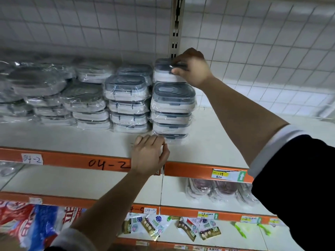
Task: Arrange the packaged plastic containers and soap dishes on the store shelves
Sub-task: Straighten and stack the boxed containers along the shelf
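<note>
Stacks of shrink-wrapped white containers with grey lids (pixel 126 98) stand on the upper shelf (pixel 208 142). My right hand (pixel 192 69) reaches to the back and grips the top container (pixel 163 73) of a rear stack by its right end. In front of it rises a taller stack of containers (pixel 172 109). My left hand (pixel 148 154) rests at the shelf's front edge with fingers loosely curled, touching the wrap of the lowest container (pixel 174 139) in that stack. Blurred packs (pixel 39 87) lie further left.
The orange shelf rail (pixel 90 163) carries "04-2" labels and a price tag (pixel 228 175). On the shelf below lie wrapped pinkish soap dishes (pixel 213 191). Small packets (pixel 154 225) hang lower down, beside red and blue packs (pixel 27 220). A wire grid (pixel 253 42) backs the shelves.
</note>
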The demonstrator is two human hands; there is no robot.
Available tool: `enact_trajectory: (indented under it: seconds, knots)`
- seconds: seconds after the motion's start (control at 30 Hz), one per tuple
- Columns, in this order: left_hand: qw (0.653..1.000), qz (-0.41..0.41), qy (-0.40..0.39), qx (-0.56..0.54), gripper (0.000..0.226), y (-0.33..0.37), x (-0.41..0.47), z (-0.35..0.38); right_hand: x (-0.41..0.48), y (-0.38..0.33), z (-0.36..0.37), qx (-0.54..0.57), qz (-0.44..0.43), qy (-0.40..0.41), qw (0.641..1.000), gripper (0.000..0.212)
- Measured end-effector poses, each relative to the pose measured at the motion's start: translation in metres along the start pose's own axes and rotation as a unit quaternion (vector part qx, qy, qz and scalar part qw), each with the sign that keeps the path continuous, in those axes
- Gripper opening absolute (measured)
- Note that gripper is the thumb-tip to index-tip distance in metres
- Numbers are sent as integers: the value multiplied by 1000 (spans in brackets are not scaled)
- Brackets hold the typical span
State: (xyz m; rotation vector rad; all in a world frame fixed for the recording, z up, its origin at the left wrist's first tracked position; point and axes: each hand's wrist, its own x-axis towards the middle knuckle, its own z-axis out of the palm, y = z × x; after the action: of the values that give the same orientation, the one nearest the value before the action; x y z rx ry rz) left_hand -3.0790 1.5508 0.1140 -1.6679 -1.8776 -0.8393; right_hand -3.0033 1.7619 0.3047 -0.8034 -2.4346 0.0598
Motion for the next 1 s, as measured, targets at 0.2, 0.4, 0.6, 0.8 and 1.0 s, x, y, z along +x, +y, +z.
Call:
enact_trajectory:
  seconds: [0.2, 0.4, 0.6, 0.8, 1.0]
  knots:
    - [1000, -1, 19, 4, 22, 0, 1, 0, -2, -11, 6, -50, 2, 18, 999, 39]
    - [1000, -15, 21, 15, 22, 3, 2, -1, -20, -7, -3, 14, 18, -4, 1000, 45]
    - [998, -40, -38, 33, 25, 9, 4, -8, -77, 4, -18, 53, 25, 13, 998, 45]
    - [997, -64, -30, 4, 26, 25, -14, -24, -149, 20, -27, 56, 85, 11, 995, 43]
    - [999, -25, -7, -43, 22, 53, -49, -35, -224, 19, -25, 63, 146, 54, 986, 36]
